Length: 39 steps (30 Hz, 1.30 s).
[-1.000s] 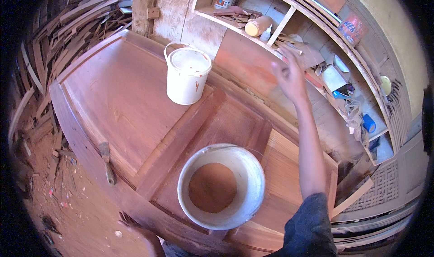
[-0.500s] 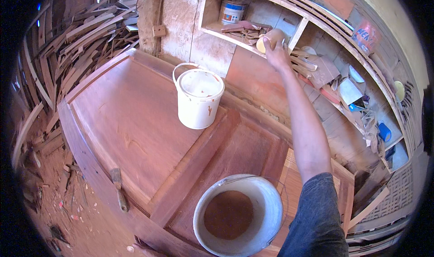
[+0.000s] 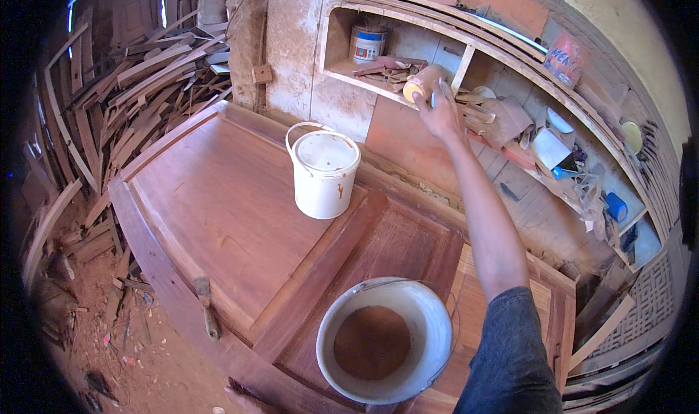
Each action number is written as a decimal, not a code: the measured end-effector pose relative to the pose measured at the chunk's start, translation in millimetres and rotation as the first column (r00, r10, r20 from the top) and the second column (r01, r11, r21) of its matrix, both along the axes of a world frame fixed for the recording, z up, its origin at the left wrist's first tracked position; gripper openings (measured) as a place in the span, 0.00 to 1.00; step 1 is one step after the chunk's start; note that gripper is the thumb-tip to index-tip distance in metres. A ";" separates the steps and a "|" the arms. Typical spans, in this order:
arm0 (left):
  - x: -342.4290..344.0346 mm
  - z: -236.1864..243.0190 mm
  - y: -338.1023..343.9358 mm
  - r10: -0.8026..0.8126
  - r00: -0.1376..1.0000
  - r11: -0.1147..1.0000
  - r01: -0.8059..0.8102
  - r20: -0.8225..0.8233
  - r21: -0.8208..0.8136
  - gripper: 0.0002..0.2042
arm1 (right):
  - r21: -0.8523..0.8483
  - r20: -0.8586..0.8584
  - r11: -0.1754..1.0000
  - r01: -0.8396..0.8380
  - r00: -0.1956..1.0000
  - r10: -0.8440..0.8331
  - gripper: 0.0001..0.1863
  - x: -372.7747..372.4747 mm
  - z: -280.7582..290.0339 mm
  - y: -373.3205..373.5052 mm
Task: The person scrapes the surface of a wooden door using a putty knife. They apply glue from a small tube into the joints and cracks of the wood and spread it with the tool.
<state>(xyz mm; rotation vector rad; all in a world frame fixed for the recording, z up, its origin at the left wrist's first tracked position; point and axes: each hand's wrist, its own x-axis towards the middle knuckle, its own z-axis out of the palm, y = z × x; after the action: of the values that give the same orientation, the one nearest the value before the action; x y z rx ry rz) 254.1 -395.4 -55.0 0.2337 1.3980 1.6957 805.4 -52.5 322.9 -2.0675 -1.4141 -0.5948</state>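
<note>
My right hand [image 3: 442,110] reaches to the shelf, fingers around a small white bottle [image 3: 437,93] beside a cylindrical container with a yellow end [image 3: 416,88]. My left hand [image 3: 240,393] is at the lower edge of the panelled wooden board [image 3: 211,217], mostly hidden, fingers unclear. A white plastic pail [image 3: 320,188] with lid and raised handle stands on the board. Nearer me is a metal bucket [image 3: 429,341] holding fine brown material. A scraper [image 3: 207,305] lies along the board's left side.
A wall shelf [image 3: 466,64] holds a paint tin [image 3: 369,44], sandpaper scraps, a blue roll [image 3: 616,207] and other clutter. Offcuts of wood [image 3: 145,72] are heaped at the left above a dirt floor [image 3: 124,341] strewn with debris. Planks and a perforated panel [image 3: 641,305] stand at the right.
My right hand has moved up and inward to the small bottle on the shelf, its fingers drawing round it. The view has shifted, so the board and buckets appear lower in the picture.
</note>
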 end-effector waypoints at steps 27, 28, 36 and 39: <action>40.3 94.6 -26.2 0.238 0.901 0.961 -0.166 -0.362 0.219 0.20 | 0.147 -0.094 0.957 -0.250 0.960 0.265 0.28 -167.3 -27.7 -460.0; 40.3 100.2 -32.2 0.257 0.899 0.947 -0.160 -0.355 0.280 0.19 | 0.116 -0.131 0.951 -0.285 0.945 0.299 0.29 -171.8 -42.0 -480.8; 55.9 144.0 -134.4 -0.539 0.219 0.359 0.933 -0.814 0.013 0.23 | -0.013 -0.687 0.832 -0.554 0.610 0.395 0.35 -249.8 -148.8 -568.5; 88.2 156.3 -154.9 -0.584 0.036 0.147 0.987 -0.811 -0.061 0.27 | 0.011 -0.760 0.753 -0.657 0.484 0.434 0.32 -269.7 -164.0 -571.0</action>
<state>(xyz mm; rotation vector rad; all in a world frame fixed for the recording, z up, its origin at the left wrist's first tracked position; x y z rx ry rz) 342.2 -550.3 101.4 1.8869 0.7164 0.7643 535.7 -623.5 158.9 -1.5455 -1.5559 0.7055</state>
